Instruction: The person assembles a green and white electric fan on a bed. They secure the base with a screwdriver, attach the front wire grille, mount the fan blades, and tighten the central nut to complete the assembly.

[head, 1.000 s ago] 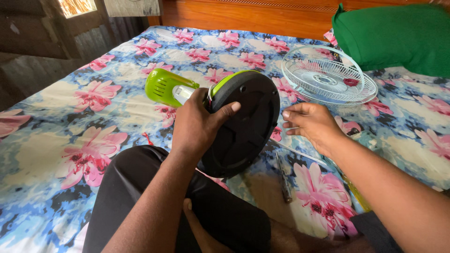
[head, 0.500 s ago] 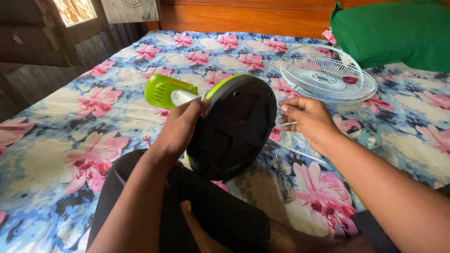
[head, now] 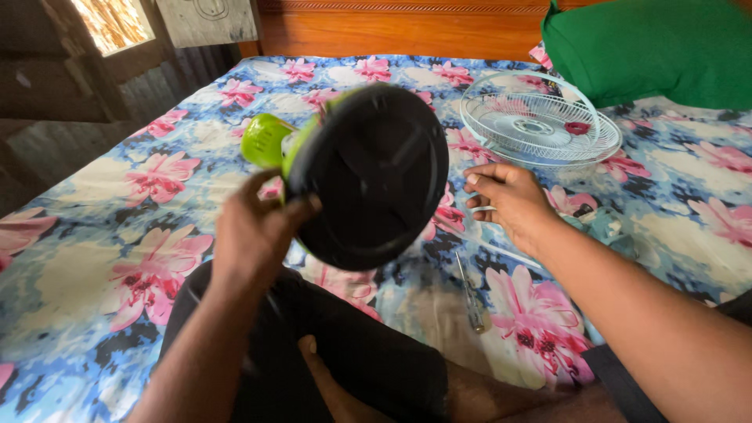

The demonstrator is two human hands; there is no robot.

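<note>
A round black fan base (head: pixel 368 176) with a lime-green rim is held up above the lap, its flat underside turned toward the camera. It is gripped at its lower left edge by the left hand (head: pixel 254 231), whose fingers are closed around the rim. The green motor housing (head: pixel 262 139) of the fan is seen just behind the base, to its left, and is partly hidden by it.

The right hand (head: pixel 505 196) is rested on the flowered bedsheet (head: pixel 110 235), just right of the base and not touching it; its fingers are curled loosely and nothing can be seen clamped in them, though a thin pale rod (head: pixel 501 254) lies close beneath the wrist. A screwdriver (head: pixel 470 298) is laid on the sheet below that hand, near the knee. A white wire fan guard (head: pixel 540 121) is placed farther back on the bed, well apart from both hands, and a green pillow (head: pixel 650 51) is set behind it against the wooden headboard (head: pixel 392 27).
</note>
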